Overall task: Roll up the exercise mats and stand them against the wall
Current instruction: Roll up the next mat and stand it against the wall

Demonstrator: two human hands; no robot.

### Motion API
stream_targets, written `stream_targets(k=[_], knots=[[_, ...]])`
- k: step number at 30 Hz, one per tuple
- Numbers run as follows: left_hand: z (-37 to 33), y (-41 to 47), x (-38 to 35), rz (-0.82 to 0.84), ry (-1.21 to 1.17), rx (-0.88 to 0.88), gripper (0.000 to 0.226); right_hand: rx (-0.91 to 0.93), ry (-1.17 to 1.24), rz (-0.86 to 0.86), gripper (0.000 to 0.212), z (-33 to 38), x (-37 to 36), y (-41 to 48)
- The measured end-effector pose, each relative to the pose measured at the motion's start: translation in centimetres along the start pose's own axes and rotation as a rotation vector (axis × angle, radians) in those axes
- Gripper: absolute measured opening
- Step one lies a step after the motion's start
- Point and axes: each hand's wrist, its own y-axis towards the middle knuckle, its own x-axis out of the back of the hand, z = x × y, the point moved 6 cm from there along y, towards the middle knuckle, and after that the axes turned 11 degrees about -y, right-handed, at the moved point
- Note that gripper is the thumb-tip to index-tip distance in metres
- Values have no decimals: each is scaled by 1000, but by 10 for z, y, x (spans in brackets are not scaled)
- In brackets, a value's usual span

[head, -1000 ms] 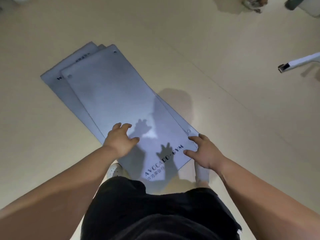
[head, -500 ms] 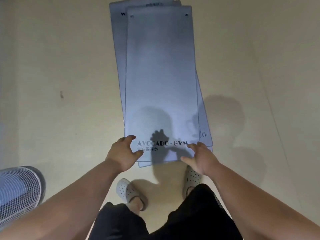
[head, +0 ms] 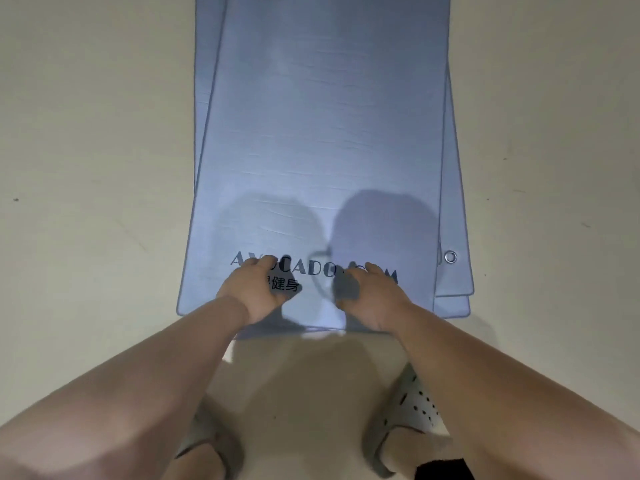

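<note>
Mats (head: 322, 133) lie flat in a loose stack on the floor (head: 86, 168), running from the feet toward 12 o'clock; a lower one peeks out at 3 o'clock with a grommet (head: 450, 257) showing. The left hand (head: 256, 289) and right hand (head: 367, 292) rest on the top mat's near end, over the printed lettering, fingers curled and pressing down; I cannot tell whether either has actually pinched the edge. The roll is not yet begun, I judge. To start well, lift only the top mat's near edge, fold it tight and even across the full width, then push toward 12 o'clock with both hands level so the roll stays square. Compared with half a second ago, the view is much closer and the hands sit nearer each other.
</note>
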Motion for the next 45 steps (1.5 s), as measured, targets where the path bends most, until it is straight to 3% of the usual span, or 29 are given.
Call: stream_targets(k=[4, 7, 12, 17, 21, 25, 27, 29, 31, 34, 36, 40, 43, 45], knots=[[23, 63, -34, -23, 126, -116, 68, -45, 60, -10, 81, -8, -47, 75], [38, 89, -48, -67, 249, -172, 71, -48, 47, -172, 69, -5, -66, 103], [56, 88, -72, -67, 453, -193, 86, -44, -179, -170, 112, -10, -98, 102], [69, 86, -92, -157, 396, -176, 92, -3, -307, -214, 134, -21, -122, 102], [80, 89, -95, -167, 455, -216, 112, -28, -413, -281, 147, -16, -134, 106], [85, 81, -99, -173, 511, -247, 118, 73, -314, -241, 138, -16, -129, 101], [87, 79, -102, -211, 511, -334, 114, 125, -202, -220, 116, -24, -122, 96], [86, 78, -102, -241, 516, -499, 102, 135, -84, -227, 93, -35, -110, 91], [82, 79, -95, -264, 453, -618, 73, 116, -12, -268, 76, -41, -96, 87], [72, 83, -72, -199, 211, -488, 56, 55, 127, -311, 41, -46, -69, 89], [66, 89, -56, -180, 109, -347, 46, 24, 170, -273, 38, -44, -46, 92], [34, 98, -23, -374, 314, -184, 39, -85, -57, -343, 56, -28, 2, 96], [5, 106, -17, -470, 497, -185, 35, -148, -322, -605, 53, 1, 8, 88], [-3, 109, -18, -491, 515, -203, 31, -25, -424, -856, 52, 27, -10, 77]])
